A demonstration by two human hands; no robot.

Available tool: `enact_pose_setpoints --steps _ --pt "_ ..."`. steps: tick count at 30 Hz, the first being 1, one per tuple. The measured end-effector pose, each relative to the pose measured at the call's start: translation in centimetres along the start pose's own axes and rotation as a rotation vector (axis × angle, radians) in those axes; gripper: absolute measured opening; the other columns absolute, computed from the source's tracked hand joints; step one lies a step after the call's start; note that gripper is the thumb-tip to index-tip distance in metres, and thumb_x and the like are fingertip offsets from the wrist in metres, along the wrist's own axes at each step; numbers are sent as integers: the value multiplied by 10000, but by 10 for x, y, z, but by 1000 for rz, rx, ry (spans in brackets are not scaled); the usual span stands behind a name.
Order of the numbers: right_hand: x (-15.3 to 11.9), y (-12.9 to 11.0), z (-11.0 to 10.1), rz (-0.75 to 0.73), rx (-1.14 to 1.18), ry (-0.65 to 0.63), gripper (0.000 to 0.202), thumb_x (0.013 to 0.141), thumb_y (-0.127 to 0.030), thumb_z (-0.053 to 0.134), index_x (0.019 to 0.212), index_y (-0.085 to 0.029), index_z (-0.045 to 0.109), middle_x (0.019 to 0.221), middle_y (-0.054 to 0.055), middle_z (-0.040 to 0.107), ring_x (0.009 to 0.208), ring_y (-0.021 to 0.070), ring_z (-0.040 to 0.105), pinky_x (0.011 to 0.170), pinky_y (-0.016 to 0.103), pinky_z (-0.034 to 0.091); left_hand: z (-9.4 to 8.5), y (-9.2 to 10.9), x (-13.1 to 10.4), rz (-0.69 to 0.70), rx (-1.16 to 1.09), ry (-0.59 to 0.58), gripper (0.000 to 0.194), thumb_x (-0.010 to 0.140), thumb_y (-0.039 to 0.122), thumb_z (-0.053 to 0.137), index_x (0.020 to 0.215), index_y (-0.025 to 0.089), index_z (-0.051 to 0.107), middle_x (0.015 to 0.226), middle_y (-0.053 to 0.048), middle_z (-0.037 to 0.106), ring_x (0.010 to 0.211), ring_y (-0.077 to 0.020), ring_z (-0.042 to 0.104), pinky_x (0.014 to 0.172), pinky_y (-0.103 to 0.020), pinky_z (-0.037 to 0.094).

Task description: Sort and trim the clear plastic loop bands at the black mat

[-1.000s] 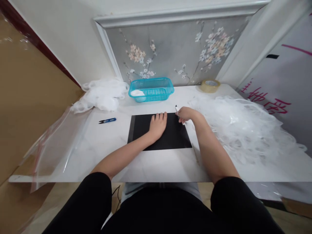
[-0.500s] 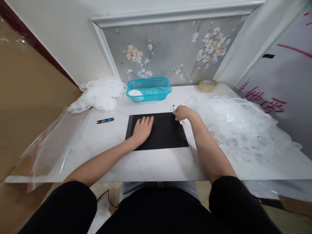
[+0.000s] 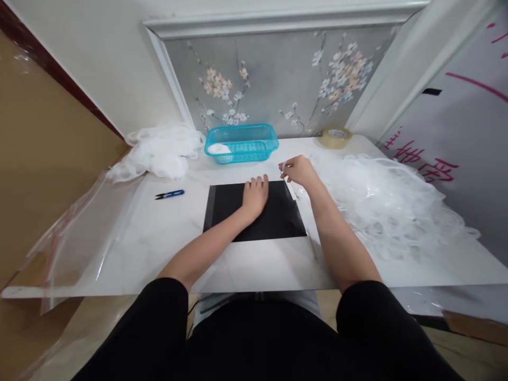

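Note:
A flat black rectangular sheet (image 3: 224,203) lies on the white table. My left hand (image 3: 255,201) rests on its upper middle, palm down and fingers stretched out. Just past the sheet's far right corner, my right hand (image 3: 297,172) is raised with the fingertips pinched together. A small whitish piece shows at those fingertips, too small to name. Along the sheet's right edge runs a narrow pale strip (image 3: 292,191).
Blue-handled thread snips (image 3: 170,194) lie left of the sheet. A turquoise basket (image 3: 254,157), a tape roll (image 3: 336,138) and white loops (image 3: 159,153) sit at the back. Translucent rings (image 3: 389,201) are heaped right; clear plastic bags (image 3: 87,227) hang over the left front edge.
My left hand has slid right and farther away across the black sheet. My right hand has moved slightly away from me, past the sheet's far corner, still pinching.

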State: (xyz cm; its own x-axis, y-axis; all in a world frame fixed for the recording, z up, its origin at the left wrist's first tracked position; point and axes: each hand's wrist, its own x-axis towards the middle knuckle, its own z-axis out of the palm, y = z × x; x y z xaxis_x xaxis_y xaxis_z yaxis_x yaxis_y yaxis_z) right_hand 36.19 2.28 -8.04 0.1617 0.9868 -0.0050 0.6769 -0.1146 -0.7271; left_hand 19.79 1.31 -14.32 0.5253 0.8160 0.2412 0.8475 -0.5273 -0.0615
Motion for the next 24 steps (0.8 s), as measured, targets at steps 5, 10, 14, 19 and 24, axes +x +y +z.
enact_pose_setpoints --steps 5,10,14,19,24 --pt "-6 -14 1 -33 100 51 336 914 -352 506 814 -86 685 812 127 731 526 107 634 497 179 457 -11 40 -43 148 -114 10 393 986 189 412 1378 167 423 1284 -129 534 1188 -244 509 985 -435 424" --pt "-24 -46 0 -5 551 -84 482 932 -517 460 999 -83 662 954 151 722 647 112 680 503 150 476 -19 -5 -69 147 -221 -3 415 948 96 379 1341 171 493 1298 -122 557 1255 -255 479 1019 -402 396" --pt "-46 -74 -4 -10 973 -269 397 943 -456 475 1000 -106 653 1053 140 708 864 157 703 759 214 561 -44 -73 -50 -85 -291 67 361 897 92 399 1212 101 576 1209 -184 597 1165 -293 546 964 -446 428" --pt "-76 -99 -6 -123 1231 -373 218 897 -309 565 994 -152 680 1115 95 700 1110 188 629 1043 335 450 -122 -80 -43 -164 -498 255 319 968 303 365 1189 161 546 1161 -90 600 944 -149 605 742 -238 502" --pt "-101 -111 -3 -246 1230 -336 259 834 -268 636 1085 -245 696 1224 16 658 1204 191 563 1070 360 419 -173 -38 -66 -66 -1068 243 263 856 405 609 1031 213 648 761 14 618 581 -92 511 542 -201 404"
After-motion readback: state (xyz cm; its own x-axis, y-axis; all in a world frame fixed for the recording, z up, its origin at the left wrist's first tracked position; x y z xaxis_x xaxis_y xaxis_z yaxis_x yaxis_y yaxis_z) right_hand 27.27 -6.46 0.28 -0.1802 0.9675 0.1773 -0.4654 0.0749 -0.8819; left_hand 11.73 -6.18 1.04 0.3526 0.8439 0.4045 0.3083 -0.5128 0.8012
